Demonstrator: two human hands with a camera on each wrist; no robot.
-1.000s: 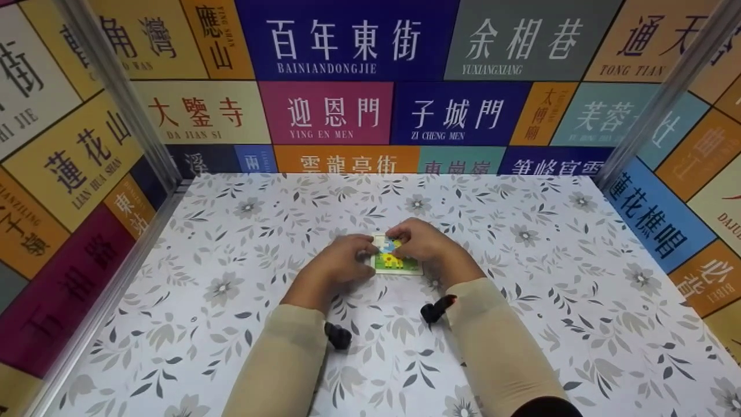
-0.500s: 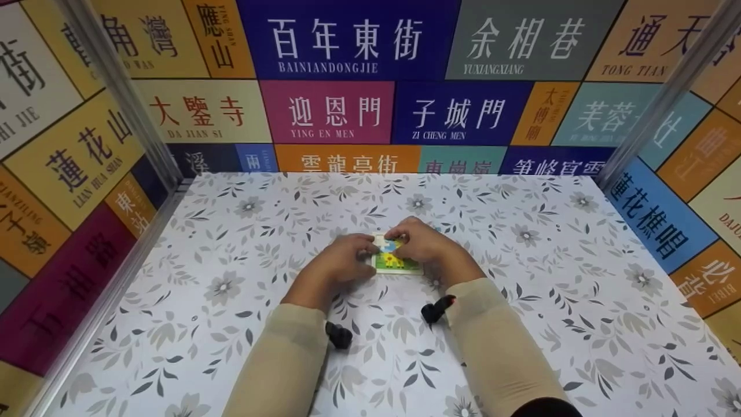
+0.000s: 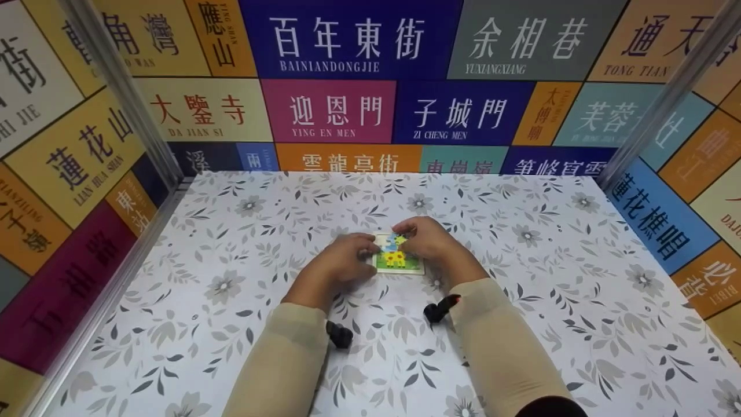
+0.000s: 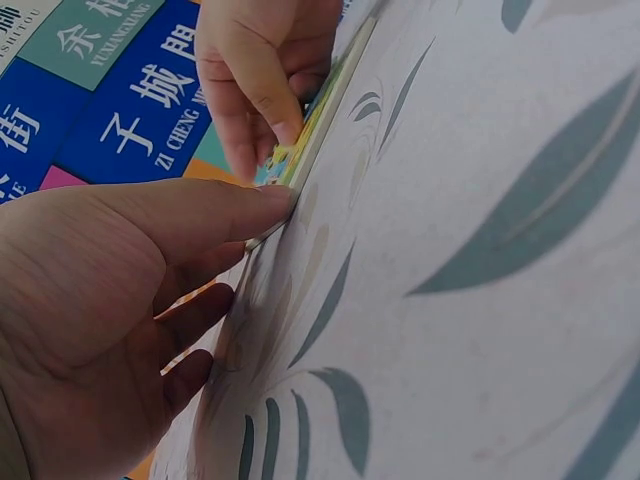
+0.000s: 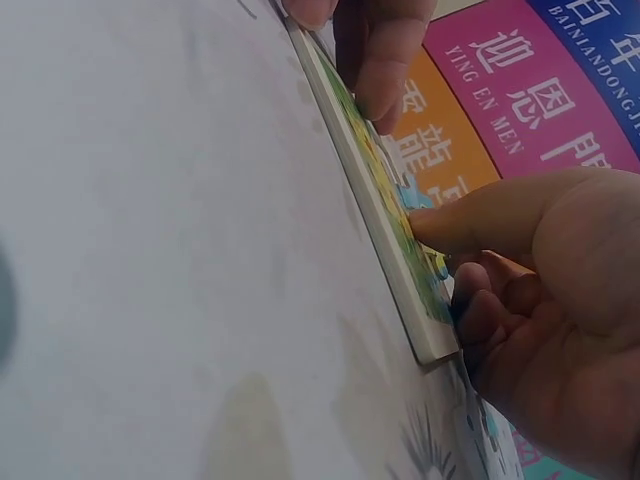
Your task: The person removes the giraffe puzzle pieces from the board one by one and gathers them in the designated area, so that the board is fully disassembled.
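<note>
White cloth printed with grey leaves and flowers [image 3: 579,260] spreads beneath a person's two bare hands, beige sleeves [image 3: 278,359] reaching back from the wrists. Small black devices [image 3: 340,335] sit at the inner side of each wrist. Between the hands, a small square picture board with a pale rim [image 3: 396,264] lies flat on the cloth, showing a yellow, spotted giraffe on green grass. The left hand [image 3: 344,258] grips the board's nearest side edge, thumb at the near corner and fingers farther along. Opposite, the right hand [image 3: 428,240] rests its thumb on the picture, the other fingers bent behind; whether it pinches a piece cannot be told. Beyond both hands, a back wall of multicoloured panels bearing Chinese characters [image 3: 341,43] rises between grey corner posts [image 3: 132,104].
</note>
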